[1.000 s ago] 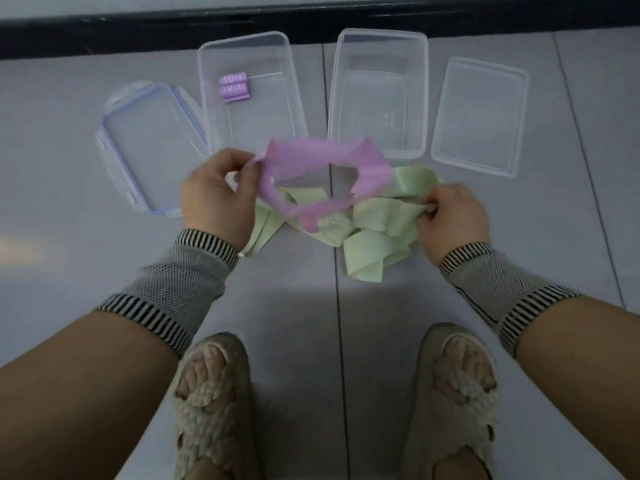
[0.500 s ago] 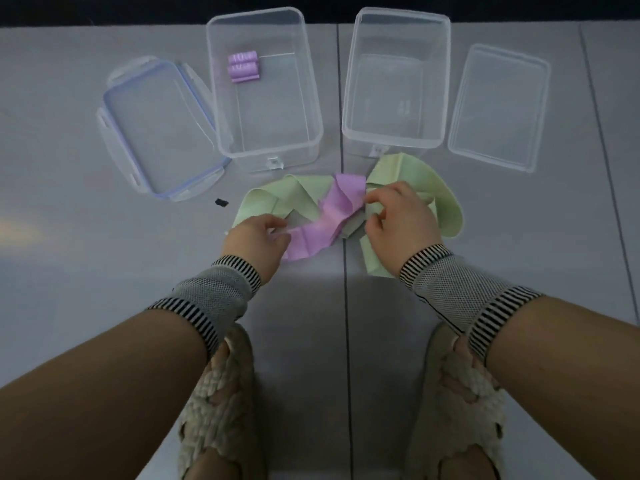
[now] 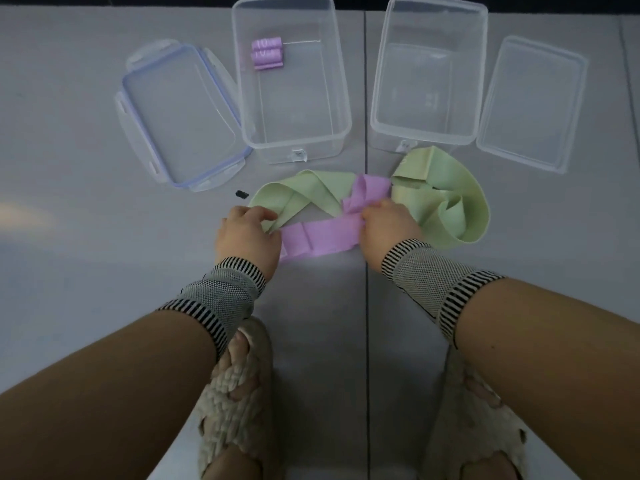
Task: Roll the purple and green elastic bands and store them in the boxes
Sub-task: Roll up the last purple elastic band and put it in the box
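Note:
A purple elastic band (image 3: 325,235) lies stretched flat on the grey floor between my hands. My left hand (image 3: 247,235) holds its left end down with curled fingers. My right hand (image 3: 388,225) pinches its right part, where the band bunches upward. Green bands (image 3: 446,199) lie tangled behind and to the right of it. The left clear box (image 3: 341,109) holds two rolled purple bands (image 3: 266,57) in its far left corner. The right clear box (image 3: 375,112) holds nothing that I can see.
A blue-edged clip lid (image 3: 180,112) lies left of the left box. A plain clear lid (image 3: 530,102) lies right of the right box. A small black speck (image 3: 241,194) sits on the floor by the green bands. My sandalled feet (image 3: 235,393) stand below my arms.
The purple band was held up as a loop a second ago; it has come down to the floor and is now pulled out flat between my hands, which moved toward me.

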A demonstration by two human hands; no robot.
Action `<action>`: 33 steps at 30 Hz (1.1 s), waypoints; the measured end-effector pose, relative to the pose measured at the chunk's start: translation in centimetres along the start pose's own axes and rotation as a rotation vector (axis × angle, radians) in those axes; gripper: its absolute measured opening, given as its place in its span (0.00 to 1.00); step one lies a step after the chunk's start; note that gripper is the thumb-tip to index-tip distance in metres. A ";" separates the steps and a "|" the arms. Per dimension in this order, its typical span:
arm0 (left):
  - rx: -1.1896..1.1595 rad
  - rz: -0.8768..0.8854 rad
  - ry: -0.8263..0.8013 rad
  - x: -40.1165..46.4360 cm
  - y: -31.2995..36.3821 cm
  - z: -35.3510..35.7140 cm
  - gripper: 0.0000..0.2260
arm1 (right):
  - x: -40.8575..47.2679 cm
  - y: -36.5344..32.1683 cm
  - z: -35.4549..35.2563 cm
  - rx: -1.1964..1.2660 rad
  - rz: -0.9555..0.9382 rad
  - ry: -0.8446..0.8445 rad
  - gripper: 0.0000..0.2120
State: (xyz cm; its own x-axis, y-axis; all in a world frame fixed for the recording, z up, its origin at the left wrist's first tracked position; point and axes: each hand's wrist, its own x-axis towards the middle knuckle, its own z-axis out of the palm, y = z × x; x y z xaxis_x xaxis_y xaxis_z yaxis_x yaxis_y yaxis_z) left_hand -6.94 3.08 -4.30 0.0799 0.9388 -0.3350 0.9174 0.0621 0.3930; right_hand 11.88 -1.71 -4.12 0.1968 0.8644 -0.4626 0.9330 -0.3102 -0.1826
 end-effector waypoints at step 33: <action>-0.550 -0.198 0.185 0.9 -0.1 -5.0 0.04 | 0.1 1.8 -1.5 1.464 0.687 -0.029 0.02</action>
State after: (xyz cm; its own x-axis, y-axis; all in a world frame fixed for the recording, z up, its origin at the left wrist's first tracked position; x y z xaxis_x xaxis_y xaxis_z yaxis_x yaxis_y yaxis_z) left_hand -8.88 5.61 -0.40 -0.1858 0.9318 -0.3119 0.5680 0.3609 0.7397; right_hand 14.02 -1.60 -3.23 0.4132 0.4086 -0.8138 -0.4000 -0.7214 -0.5653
